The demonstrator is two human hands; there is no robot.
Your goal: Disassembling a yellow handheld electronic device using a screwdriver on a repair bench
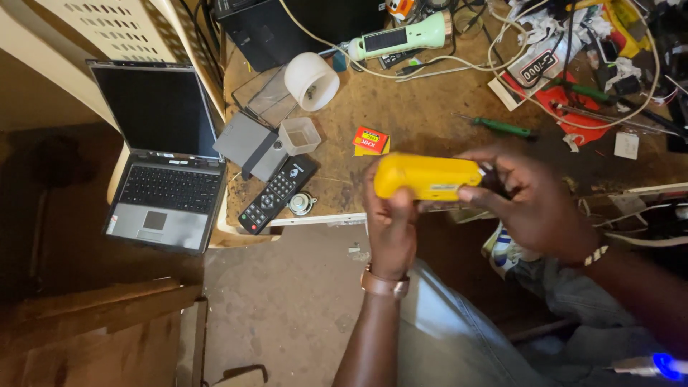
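From the head view, the yellow plastic casing (428,176) is a rounded, oblong shell with a smooth glossy top and a darker end piece at its right tip; it is held level in the air just in front of the edge of the wooden workbench (430,107), above the person's lap. On the bench, the small clear plastic tub (299,135) looks empty, and the white cylindrical cup (312,81) lies on its side with its open mouth facing the camera — only a small dark speck shows inside. The left hand (390,218) wraps the casing's left end from below, fingers curled shut around it. The right hand (534,201) pinches the right end — thumb (481,195) under the casing, 4 fingers bent over its dark tip
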